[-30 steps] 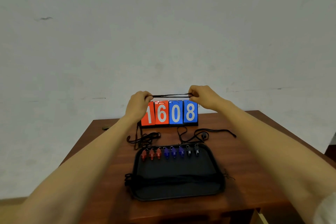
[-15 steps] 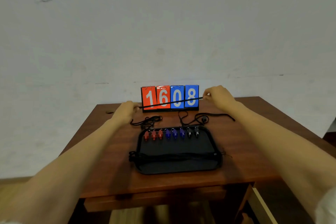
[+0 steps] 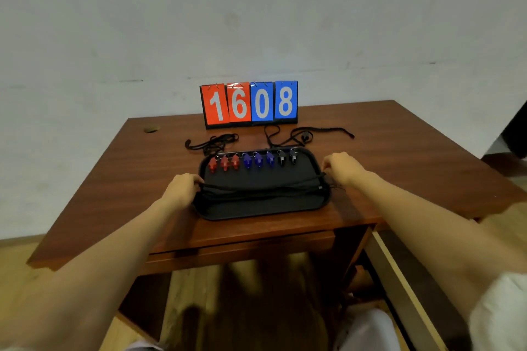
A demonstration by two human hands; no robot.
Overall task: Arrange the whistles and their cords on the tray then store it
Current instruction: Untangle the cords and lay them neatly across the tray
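Note:
A black tray (image 3: 265, 209) lies near the table's front edge. Along its far side stands a row of whistles: red ones (image 3: 224, 162) at the left, blue ones (image 3: 258, 159) in the middle, black ones (image 3: 286, 156) at the right. A bundle of black cords (image 3: 262, 190) lies stretched across the tray's middle. My left hand (image 3: 184, 186) pinches one end of a cord at the tray's left rim. At the right rim my right hand (image 3: 340, 167) pinches the other end. The cord spans the tray just over the bundle.
Loose black cords lie on the wooden table (image 3: 399, 157) behind the tray, one tangle at the left (image 3: 212, 142) and another at the right (image 3: 310, 134). A red and blue scoreboard (image 3: 249, 104) reading 1608 stands at the back. A small round object (image 3: 149, 129) sits far left.
Both hands came down from in front of the scoreboard to the tray's sides, carrying the taut cord onto the bundle. The camera tilted downward.

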